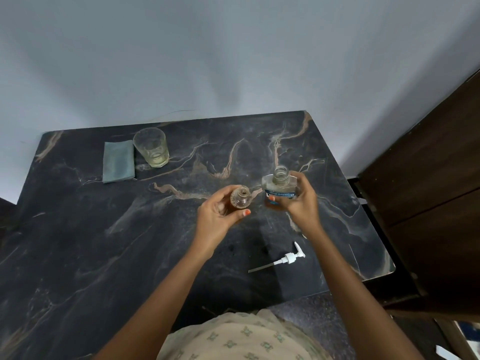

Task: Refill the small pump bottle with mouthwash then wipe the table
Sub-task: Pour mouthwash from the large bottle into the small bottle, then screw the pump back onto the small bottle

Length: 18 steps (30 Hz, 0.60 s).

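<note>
No wording can be read anywhere. The clear bottle (279,181) of amber liquid in the right hand (302,206) bears a blue label band (280,195) with pale print, but the characters are too small and blurred to make out.

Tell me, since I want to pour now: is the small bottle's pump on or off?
Off. The small bottle in the left hand has a bare open neck; the white pump lies on the table.
</note>
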Available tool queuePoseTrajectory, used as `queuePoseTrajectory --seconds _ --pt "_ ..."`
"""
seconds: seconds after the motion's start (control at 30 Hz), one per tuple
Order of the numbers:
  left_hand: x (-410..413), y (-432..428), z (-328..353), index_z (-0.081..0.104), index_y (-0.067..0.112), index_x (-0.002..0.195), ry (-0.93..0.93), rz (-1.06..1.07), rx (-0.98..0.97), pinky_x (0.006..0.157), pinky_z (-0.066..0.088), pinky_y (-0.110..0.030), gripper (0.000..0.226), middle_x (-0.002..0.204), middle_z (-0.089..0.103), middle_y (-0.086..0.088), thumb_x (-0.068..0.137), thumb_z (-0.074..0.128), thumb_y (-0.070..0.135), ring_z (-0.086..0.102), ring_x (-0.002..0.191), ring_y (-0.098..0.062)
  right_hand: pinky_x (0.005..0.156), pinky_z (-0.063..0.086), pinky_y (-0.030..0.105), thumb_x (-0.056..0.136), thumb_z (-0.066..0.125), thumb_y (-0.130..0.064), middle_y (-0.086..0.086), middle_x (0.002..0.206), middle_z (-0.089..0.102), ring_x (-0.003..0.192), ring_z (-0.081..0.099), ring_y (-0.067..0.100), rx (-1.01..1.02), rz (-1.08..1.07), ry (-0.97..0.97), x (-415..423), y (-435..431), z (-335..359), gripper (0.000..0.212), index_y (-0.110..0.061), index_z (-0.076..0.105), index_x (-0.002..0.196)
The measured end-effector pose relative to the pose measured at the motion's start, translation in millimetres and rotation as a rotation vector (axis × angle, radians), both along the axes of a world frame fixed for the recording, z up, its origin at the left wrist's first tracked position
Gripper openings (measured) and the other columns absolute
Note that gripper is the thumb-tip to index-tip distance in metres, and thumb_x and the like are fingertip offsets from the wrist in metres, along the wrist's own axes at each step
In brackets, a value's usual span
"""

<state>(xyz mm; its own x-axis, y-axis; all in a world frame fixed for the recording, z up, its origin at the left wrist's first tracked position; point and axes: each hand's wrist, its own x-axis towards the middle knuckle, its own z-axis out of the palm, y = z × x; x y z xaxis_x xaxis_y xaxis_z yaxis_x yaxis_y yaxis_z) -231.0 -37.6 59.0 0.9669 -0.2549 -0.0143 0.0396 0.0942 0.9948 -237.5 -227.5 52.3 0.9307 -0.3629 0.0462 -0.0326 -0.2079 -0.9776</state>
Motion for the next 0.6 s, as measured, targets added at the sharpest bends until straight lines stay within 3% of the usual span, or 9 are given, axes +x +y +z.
queuePoseTrajectory --seconds 0.1,0.2,0.4,0.6 --pt "0.1 4.0 -14.1 0.060 0.029 0.099 0.043 -0.002 0.035 0.082 0.049 -0.014 0.053 0.102 0.067 0.005 0.065 0.070 -0.011 0.064 0.097 -0.003 0.074 0.054 0.018 0.060 0.075 0.013 -0.003 0.101 0.061 0.094 0.060 0.014 0.016 -0.001 0.044 -2.2 -1.9 -13.8 0.062 -0.030 0.050 0.097" --pt "0.3 8.5 -28.3 0.060 0.030 0.096 0.081 0.008 0.071 0.078 0.048 -0.011 0.053 0.100 0.067 0.006 0.065 0.070 -0.012 0.064 0.095 -0.001 0.070 0.051 0.010 0.061 0.073 0.015 -0.010 0.097 0.059 0.089 0.060 0.004 0.026 0.010 0.075 -4.8 -4.7 -23.9 0.064 -0.030 0.047 0.098" --pt "3.1 16.0 -53.6 0.058 0.032 0.097 0.126 0.003 0.163 0.085 0.048 -0.014 0.055 0.101 0.066 0.006 0.064 0.071 -0.011 0.062 0.096 -0.001 0.073 0.051 0.013 0.060 0.075 0.015 -0.005 0.098 0.060 0.092 0.061 0.011 0.013 0.052 0.119 -7.6 -8.2 -42.9 0.065 -0.031 0.048 0.098" --pt "7.4 19.5 -69.4 0.057 0.031 0.098 0.156 -0.016 0.216 0.080 0.047 -0.009 0.057 0.101 0.065 0.010 0.064 0.069 -0.014 0.062 0.094 0.005 0.072 0.052 0.014 0.062 0.074 0.014 -0.006 0.098 0.060 0.089 0.063 0.005 0.033 0.062 0.167 -11.4 -10.6 -55.3 0.063 -0.027 0.047 0.101"
